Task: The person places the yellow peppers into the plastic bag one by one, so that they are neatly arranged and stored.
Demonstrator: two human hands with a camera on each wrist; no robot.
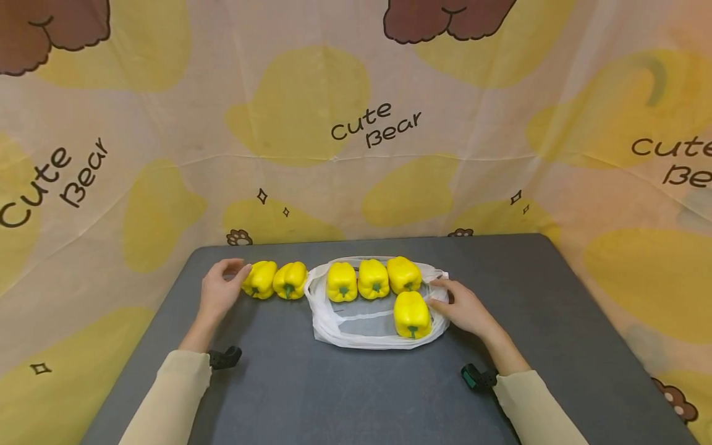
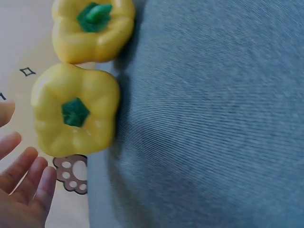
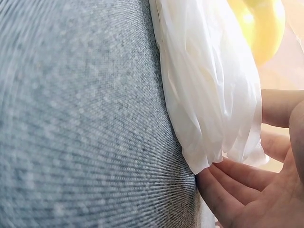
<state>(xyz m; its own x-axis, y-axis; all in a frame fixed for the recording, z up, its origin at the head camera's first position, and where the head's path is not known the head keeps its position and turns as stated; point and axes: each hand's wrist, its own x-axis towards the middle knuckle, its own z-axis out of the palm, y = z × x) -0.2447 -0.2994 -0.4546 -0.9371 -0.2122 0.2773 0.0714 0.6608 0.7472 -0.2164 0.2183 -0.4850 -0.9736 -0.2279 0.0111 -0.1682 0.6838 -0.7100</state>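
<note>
My left hand (image 1: 222, 285) is at the far left of the row, its fingers loosely spread beside a yellow bell pepper (image 1: 259, 280). In the left wrist view the fingertips (image 2: 43, 183) stand just off that pepper, whose green stem faces the camera. A second yellow pepper (image 1: 290, 280) sits between it and a white plastic bag (image 1: 334, 334). The bag lies with its mouth wide open upward. My right hand (image 1: 466, 307) is at the bag's right rim, thumb reaching inside by the front pepper (image 1: 412, 315). Its lower fingers (image 3: 232, 185) extend along the bag's outer side.
Inside the bag, three more yellow peppers stand along the back: left (image 1: 342, 282), middle (image 1: 373, 279) and right (image 1: 404, 274). All this rests on a dark grey table (image 1: 334, 395). A patterned cloth (image 1: 356, 93) hangs behind the table.
</note>
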